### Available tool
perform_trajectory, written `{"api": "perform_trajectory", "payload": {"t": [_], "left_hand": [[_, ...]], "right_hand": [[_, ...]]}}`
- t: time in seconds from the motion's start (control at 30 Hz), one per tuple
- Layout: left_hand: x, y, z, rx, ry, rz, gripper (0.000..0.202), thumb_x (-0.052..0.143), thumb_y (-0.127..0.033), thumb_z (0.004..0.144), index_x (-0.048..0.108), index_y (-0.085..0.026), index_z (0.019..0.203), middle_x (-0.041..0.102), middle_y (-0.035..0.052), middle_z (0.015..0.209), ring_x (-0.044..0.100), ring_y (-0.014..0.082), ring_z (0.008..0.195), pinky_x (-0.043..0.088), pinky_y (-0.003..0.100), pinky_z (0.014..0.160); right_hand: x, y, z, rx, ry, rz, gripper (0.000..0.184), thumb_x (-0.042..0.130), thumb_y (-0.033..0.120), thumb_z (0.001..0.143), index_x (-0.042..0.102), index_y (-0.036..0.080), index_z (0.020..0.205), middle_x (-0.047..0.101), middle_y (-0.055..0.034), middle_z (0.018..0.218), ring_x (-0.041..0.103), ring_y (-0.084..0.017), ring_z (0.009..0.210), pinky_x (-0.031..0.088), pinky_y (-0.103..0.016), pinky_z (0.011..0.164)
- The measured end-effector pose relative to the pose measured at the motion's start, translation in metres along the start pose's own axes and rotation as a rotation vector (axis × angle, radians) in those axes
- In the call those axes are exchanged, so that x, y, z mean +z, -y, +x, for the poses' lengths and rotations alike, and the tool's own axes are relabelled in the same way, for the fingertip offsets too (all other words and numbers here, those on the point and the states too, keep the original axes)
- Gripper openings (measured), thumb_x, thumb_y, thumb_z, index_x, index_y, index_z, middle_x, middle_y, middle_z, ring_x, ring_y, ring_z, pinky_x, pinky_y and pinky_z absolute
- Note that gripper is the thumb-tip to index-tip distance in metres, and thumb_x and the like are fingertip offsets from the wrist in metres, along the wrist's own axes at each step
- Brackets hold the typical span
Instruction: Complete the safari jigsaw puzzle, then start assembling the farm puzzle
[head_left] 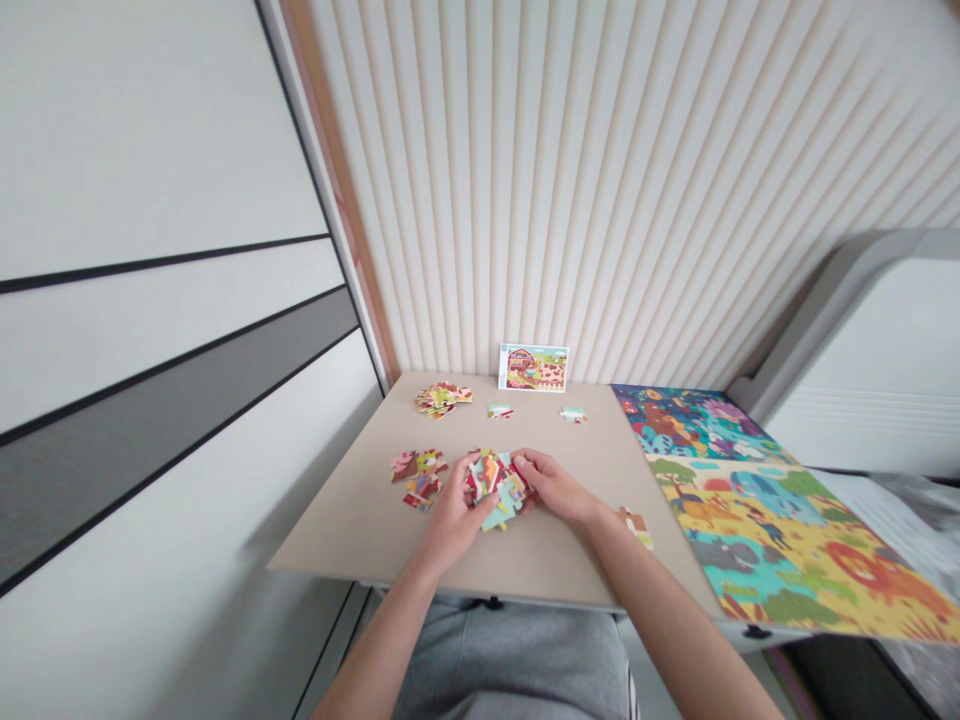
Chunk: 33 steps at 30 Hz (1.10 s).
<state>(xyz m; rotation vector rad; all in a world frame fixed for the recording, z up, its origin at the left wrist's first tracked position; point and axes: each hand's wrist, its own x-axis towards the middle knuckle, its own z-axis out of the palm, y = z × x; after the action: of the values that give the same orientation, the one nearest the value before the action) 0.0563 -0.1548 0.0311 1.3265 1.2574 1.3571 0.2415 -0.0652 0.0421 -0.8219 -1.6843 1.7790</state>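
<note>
A loose stack of jigsaw puzzle pieces (496, 482), red, light blue and yellow, is between my hands over the middle of the table. My left hand (459, 515) grips it from the left, thumb on top. On the right side, my right hand (551, 485) has its fingers closed at the edge of the stack; some fingertips are hidden. Left of my left hand lies a group of pieces (418, 468). Farther back are a heaped pile of pieces (442, 398) and two separate pieces, one light blue and red (499, 411), the other light blue (573, 414).
A farm picture card (534, 368) stands against the ribbed wall (480, 180) at the back of the beige table (352, 520). Another piece (636, 526) lies by my right forearm. Two assembled puzzles, a dark one (697, 425) and a yellow animal one (795, 545), cover the right side.
</note>
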Motion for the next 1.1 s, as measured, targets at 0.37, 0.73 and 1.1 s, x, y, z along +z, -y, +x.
{"api": "perform_trajectory", "payload": {"t": [0.37, 0.73, 1.1], "left_hand": [[-0.0022, -0.0002, -0.0002, 0.023, -0.052, 0.077, 0.045, 0.060, -0.042, 0.091, 0.051, -0.023, 0.131, 0.068, 0.0087, 0.118, 0.069, 0.0216, 0.093, 0.057, 0.033, 0.079], [0.0005, -0.0039, -0.0037, 0.004, 0.069, 0.098, 0.046, 0.061, -0.041, 0.090, 0.051, -0.024, 0.132, 0.070, 0.0081, 0.115, 0.071, 0.0216, 0.091, 0.057, 0.031, 0.075], [0.0038, -0.0012, -0.0026, 0.004, 0.135, -0.130, 0.084, 0.068, -0.026, 0.084, 0.022, -0.027, 0.154, 0.060, 0.0135, 0.132, 0.067, 0.0238, 0.111, 0.054, 0.041, 0.096]], "right_hand": [[0.0027, 0.0047, -0.0024, 0.045, 0.054, 0.028, 0.053, 0.055, 0.069, 0.087, 0.057, 0.024, 0.114, 0.072, -0.0022, 0.083, 0.071, -0.017, 0.064, 0.051, -0.023, 0.047], [0.0007, 0.0056, -0.0046, 0.007, 0.065, -0.069, 0.051, 0.068, 0.062, 0.082, 0.057, 0.020, 0.108, 0.070, 0.0014, 0.072, 0.066, -0.014, 0.055, 0.048, -0.021, 0.046], [-0.0009, 0.0078, -0.0031, -0.058, -0.118, -0.110, 0.047, 0.064, 0.061, 0.085, 0.058, 0.019, 0.104, 0.067, 0.0014, 0.070, 0.060, -0.011, 0.050, 0.045, -0.020, 0.044]]}}
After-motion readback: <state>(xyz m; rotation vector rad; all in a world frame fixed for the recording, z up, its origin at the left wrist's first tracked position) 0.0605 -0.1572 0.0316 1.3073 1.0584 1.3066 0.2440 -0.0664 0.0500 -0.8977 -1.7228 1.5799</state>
